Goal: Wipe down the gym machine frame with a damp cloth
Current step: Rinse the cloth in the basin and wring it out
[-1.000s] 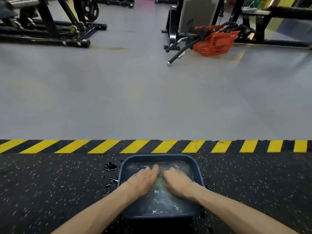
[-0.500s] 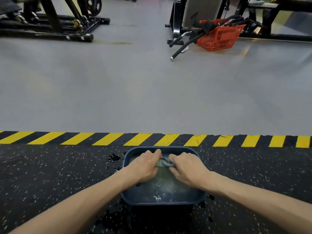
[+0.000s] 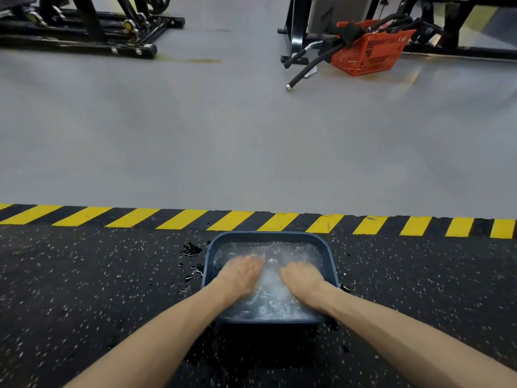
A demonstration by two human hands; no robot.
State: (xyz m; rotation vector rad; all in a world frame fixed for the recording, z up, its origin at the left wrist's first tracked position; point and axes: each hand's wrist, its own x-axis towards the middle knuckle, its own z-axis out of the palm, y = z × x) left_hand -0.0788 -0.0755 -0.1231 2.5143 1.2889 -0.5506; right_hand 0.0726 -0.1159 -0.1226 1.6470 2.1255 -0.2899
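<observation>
A dark blue basin [image 3: 330, 256] of water stands on the black speckled mat just before me. Both my hands are plunged into it. My left hand [image 3: 240, 273] lies in the left half and my right hand [image 3: 303, 280] in the right half, a small gap between them. The water [image 3: 268, 301] is white and churning around them. The fingertips are blurred under the water and the cloth does not show. The black gym machine frame [image 3: 84, 37] stands far off at the top left.
Water splashes [image 3: 190, 250] darken the mat left of the basin. A yellow-black hazard stripe [image 3: 181, 218] runs across ahead, with grey floor beyond. An orange basket [image 3: 369, 51] with black bars and another black machine [image 3: 296, 26] sit at the top right.
Half a second ago both hands held the bunched cloth above the water near the basin's far rim. Now they have pushed down into the water, which churns white, and the cloth is out of sight.
</observation>
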